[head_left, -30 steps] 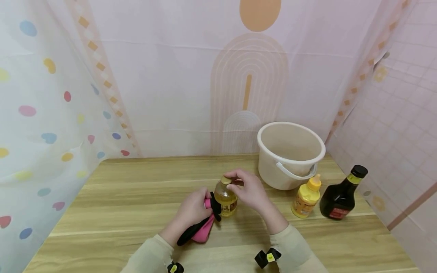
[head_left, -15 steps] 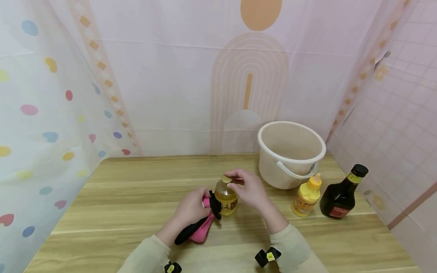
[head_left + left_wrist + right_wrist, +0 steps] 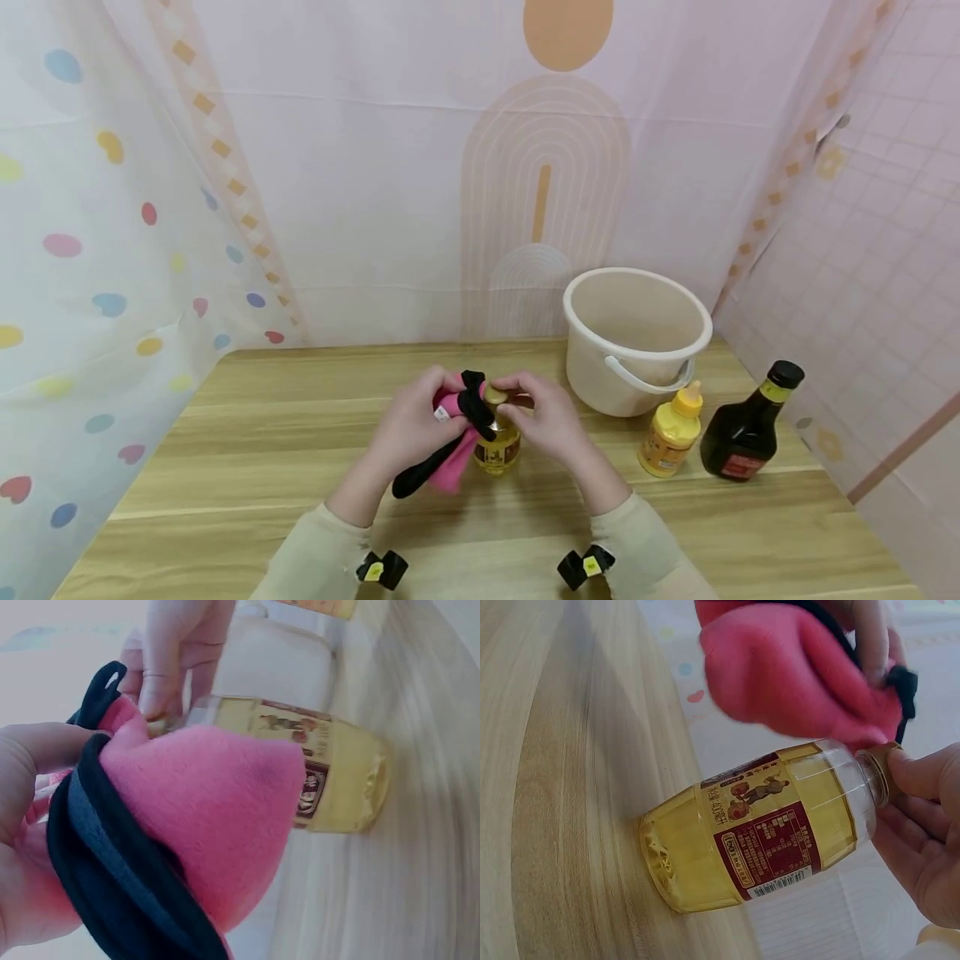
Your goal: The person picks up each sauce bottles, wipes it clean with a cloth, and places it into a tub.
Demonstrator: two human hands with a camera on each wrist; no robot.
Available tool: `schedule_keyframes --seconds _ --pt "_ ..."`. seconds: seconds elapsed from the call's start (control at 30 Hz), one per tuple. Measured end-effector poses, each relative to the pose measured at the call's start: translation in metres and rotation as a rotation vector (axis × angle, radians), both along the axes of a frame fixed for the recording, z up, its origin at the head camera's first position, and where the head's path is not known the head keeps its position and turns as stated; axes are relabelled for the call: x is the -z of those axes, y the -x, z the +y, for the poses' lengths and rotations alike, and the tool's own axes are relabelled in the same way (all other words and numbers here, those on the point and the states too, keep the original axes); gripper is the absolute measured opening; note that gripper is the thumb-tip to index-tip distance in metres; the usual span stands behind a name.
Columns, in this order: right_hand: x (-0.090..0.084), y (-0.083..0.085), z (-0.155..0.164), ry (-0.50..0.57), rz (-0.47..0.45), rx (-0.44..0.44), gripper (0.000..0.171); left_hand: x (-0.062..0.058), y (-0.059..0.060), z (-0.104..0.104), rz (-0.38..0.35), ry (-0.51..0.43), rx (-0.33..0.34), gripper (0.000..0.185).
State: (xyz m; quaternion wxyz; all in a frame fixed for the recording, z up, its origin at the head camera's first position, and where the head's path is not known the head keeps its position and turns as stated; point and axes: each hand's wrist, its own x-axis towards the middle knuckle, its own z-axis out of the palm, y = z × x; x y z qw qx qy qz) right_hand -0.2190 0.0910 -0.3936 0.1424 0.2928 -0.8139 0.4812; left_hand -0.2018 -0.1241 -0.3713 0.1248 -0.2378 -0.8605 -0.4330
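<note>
Since a second ago: left hand [image 3: 408, 429] lifted off the table [image 3: 247, 467] with the pink cloth [image 3: 452, 442], now up against the neck of the oil bottle [image 3: 497, 446] instead of low beside its base. Right hand [image 3: 543, 417] unmoved, bottle unmoved.

Largest first. Table, light wood, under everything. White bucket [image 3: 637, 337] behind and to the right of the right hand, well apart, handle folded down the front. Dark sauce bottle [image 3: 746, 429] far out to the right; yellow squeeze bottle [image 3: 670, 437] just left of it, both well clear of the grip.

Oil bottle upright on the table between the two hands, long axis vertical, full of clear yellow liquid, label facing the person. Cap [image 3: 496, 394] at the top, gold.

Right hand: fingertips [image 3: 911, 776] pinched round the cap from the right side, thumb toward the person. Curled, gripping, steadying the bottle from above.

Left hand: fingers curled round the bunched cloth [image 3: 202, 825], black trim [image 3: 97, 862] and loop hanging out. Cloth pressed on the bottle's shoulder, left side, just below the cap and just beside the right fingertips.

Key relation: bottle directly right of the cloth, touching; both hands equally near the neck, left on glass, right on cap. Cloth hides the upper left of the bottle in the head view. Nothing else between hands and bottle.
</note>
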Motion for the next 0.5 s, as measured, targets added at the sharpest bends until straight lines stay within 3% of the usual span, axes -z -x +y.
schedule_keyframes --seconds 0.23,0.5 --pt "0.002 0.001 0.000 0.007 0.014 -0.003 0.029 0.005 0.004 0.011 -0.034 0.032 0.030 0.039" --pt "0.003 0.001 -0.001 0.011 0.019 0.002 0.028 0.013 0.002 0.012 -0.023 0.088 -0.010 0.038"
